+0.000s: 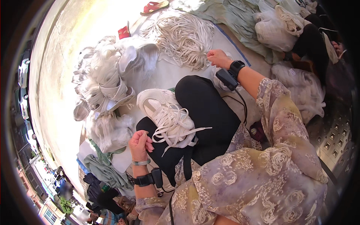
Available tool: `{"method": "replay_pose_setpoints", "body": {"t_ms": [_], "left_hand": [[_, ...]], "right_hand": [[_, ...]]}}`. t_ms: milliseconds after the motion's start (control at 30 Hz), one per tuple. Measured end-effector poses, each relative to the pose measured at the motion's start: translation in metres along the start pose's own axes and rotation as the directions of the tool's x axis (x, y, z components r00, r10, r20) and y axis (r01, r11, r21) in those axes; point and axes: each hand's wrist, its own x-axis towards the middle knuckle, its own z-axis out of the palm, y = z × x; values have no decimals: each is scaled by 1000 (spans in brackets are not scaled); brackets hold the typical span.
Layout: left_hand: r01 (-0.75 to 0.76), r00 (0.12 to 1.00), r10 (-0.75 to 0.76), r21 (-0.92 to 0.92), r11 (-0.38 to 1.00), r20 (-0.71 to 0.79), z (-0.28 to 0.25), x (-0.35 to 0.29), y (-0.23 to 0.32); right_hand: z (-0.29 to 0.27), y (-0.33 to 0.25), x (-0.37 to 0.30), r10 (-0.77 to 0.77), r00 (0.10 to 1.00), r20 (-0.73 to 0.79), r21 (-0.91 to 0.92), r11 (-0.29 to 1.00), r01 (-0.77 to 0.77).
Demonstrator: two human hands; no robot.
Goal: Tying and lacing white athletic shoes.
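A pale beige sneaker (150,103) lies across my black-trousered lap, its loosely threaded laces (172,123) trailing over the tongue and one end sticking out to the right. Just left of the sneaker is my left hand (140,144), fingers curled and thumb against the forefinger; whatever may be between them is hidden. My right hand (219,59) reaches forward to the right edge of a big heap of off-white shoelaces (183,35). Its fingertips are pinched together at the laces, seemingly on a shoelace.
Stacked pale shoe parts (99,80) stand at the left, with clear plastic bags (110,129) below. Red sandals (154,7) lie beyond the laces. Another person's dark-clad leg (309,35) and bagged shoes (275,28) are at upper right. Cables hang from my wrist devices.
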Motion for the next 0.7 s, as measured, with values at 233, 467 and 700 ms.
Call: {"method": "replay_pose_setpoints", "body": {"t_ms": [233,467,700], "left_hand": [[92,996,-90,-61,994,26,8,-12,5],[144,990,-144,-32,989,4,25,-27,26],[113,994,-113,-49,992,9,21,-26,19]], "right_hand": [[4,34,62,-118,986,-121,-474,879,47],[-4,64,90,-4,998,-69,-379,925,-22],[-5,39,63,75,996,-54,254,965,-59]]}}
